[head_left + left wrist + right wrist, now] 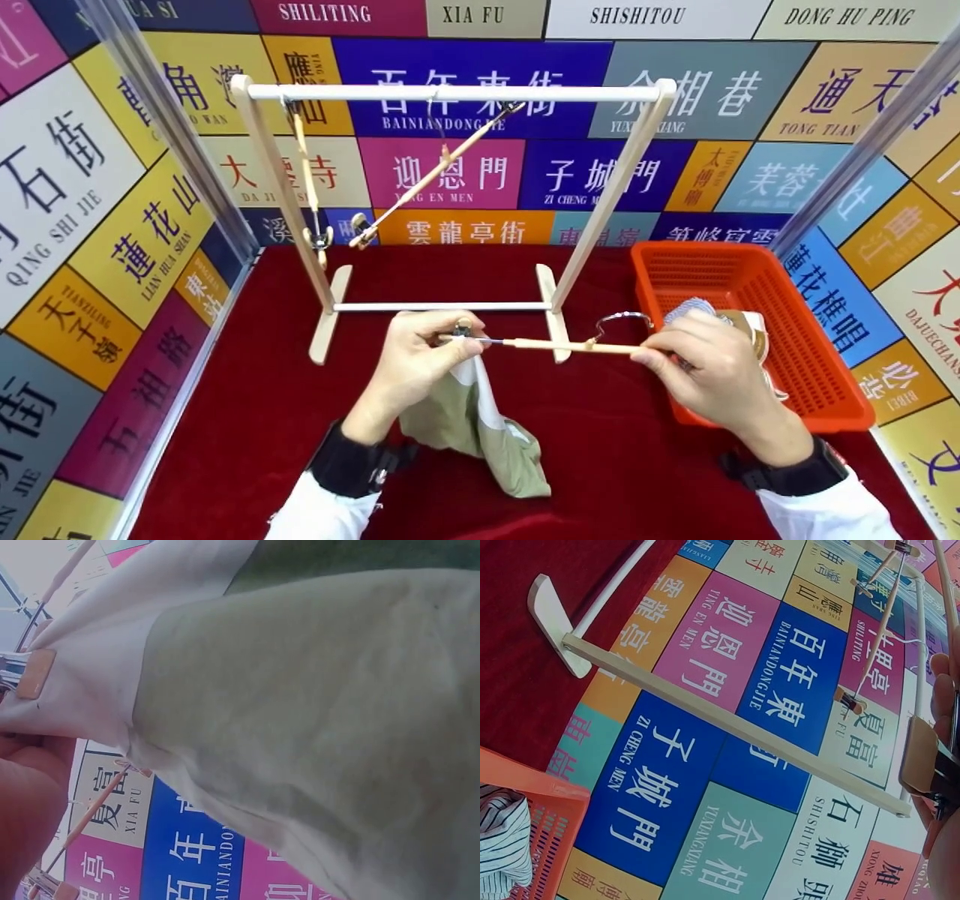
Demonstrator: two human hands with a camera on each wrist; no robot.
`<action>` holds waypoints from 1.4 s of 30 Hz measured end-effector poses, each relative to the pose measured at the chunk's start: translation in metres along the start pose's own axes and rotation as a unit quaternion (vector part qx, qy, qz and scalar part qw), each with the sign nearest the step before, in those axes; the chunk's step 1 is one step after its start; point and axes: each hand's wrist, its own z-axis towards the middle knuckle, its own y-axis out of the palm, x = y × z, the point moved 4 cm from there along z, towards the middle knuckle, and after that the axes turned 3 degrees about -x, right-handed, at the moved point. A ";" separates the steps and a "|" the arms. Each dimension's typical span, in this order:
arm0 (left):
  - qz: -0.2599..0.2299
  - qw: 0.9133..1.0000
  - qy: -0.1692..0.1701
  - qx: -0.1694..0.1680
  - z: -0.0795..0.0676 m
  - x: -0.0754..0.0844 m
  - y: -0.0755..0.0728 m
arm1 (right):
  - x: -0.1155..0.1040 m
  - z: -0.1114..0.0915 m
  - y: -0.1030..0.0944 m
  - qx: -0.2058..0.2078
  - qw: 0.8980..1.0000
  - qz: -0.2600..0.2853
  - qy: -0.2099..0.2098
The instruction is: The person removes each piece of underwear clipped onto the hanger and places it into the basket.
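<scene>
Both hands hold a wooden clip hanger [551, 346] level above the red cloth, its metal hook upward. My left hand [424, 356] pinches its left end, at the metal clip [463, 328]. From there hangs an olive-green garment [450, 420] with a white band. In the left wrist view that clip's wooden pad [36, 675] lies on the white band [105, 675], fingers partly behind the fabric. My right hand [709, 371] grips the hanger's right end. A wooden-padded clip [921, 757] beside the right fingers has no fabric in it in the right wrist view.
A wooden rack [450, 93] stands behind the hands. Two clip hangers, one upright [307, 161] and one slanted [427, 178], hang from its bar. At right, a red basket [825, 375] contains folded fabric, including a striped piece [502, 840]. Printed panels surround the table.
</scene>
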 end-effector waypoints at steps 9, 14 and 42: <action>-0.013 1.000 0.006 0.007 0.000 -0.003 0.000 | 0.002 -0.003 0.002 -0.001 1.000 -0.005 -0.001; -0.023 1.000 0.005 0.008 0.000 -0.003 0.000 | 0.002 -0.003 0.003 -0.001 1.000 -0.003 -0.001; -0.054 0.999 0.002 0.001 -0.004 -0.008 0.001 | 0.003 -0.006 0.007 0.000 1.000 -0.013 0.003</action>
